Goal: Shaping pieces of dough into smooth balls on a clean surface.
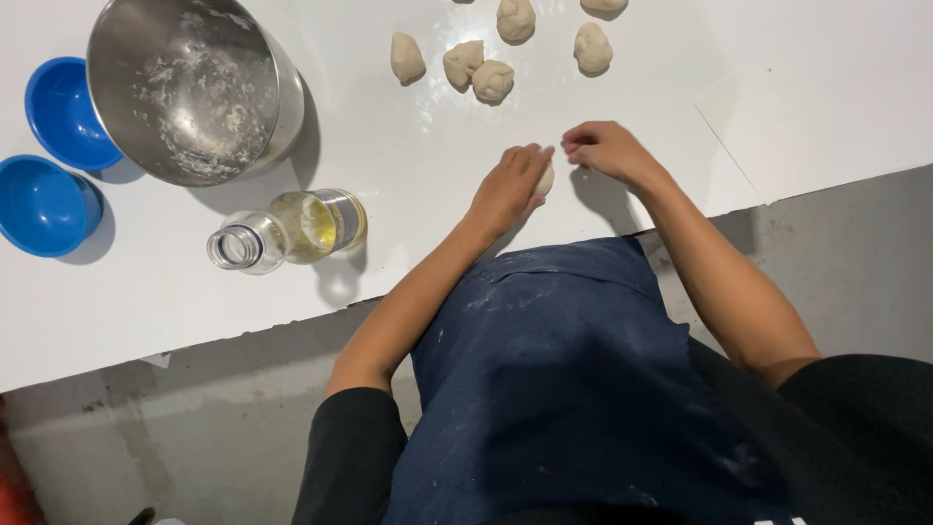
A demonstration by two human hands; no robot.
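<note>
The dough ball (544,178) under my left hand (507,190) is pale beige, the same as the dough pieces (493,80) near the far edge of the white tabletop (437,156). At the left edge sit two bright blue bowls (44,204). The mixing bowl (194,87) beside them is shiny silver, smeared with whitish flour. The clear bottle (287,228) holds pale yellow oil. My apron (564,369) is dark navy, dusted with white streaks, and my sleeves (355,447) are black.
</note>
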